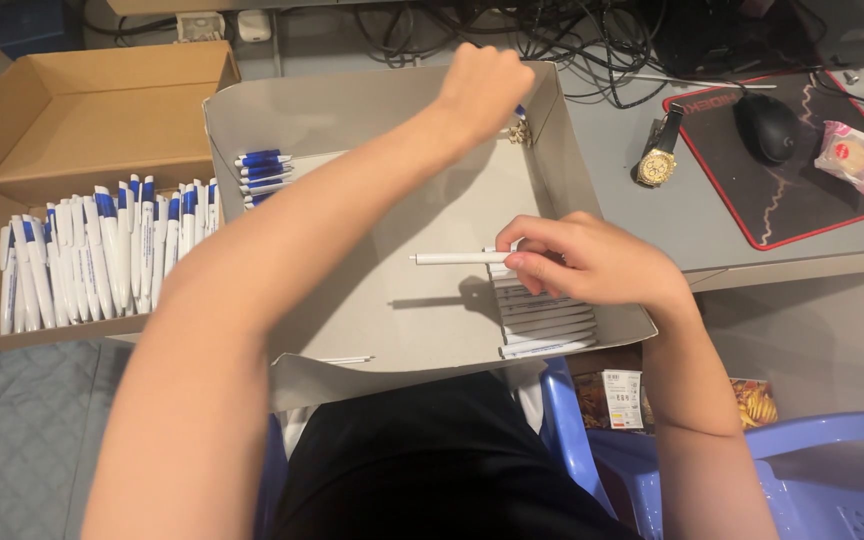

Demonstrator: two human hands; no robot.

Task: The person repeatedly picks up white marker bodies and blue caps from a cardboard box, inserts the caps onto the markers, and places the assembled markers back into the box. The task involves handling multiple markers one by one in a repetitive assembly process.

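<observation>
White pen tube (457,258) sits pinched in the right hand (582,262); the left hand (480,90) is fisted at the tray (372,300) corner, contents hidden.

a shallow tray (352,120) sits at the centre of the frame, with a stack of pen barrels (544,320) in its lower right corner and a few pen caps (264,170) against its upper left wall. left of it, an open carton (12,130) holds a row of pens (102,255). at the upper right a wristwatch (658,160) lies just left of a mouse pad (802,200) bearing a mouse (765,126) and a wrapped snack (853,156).
</observation>
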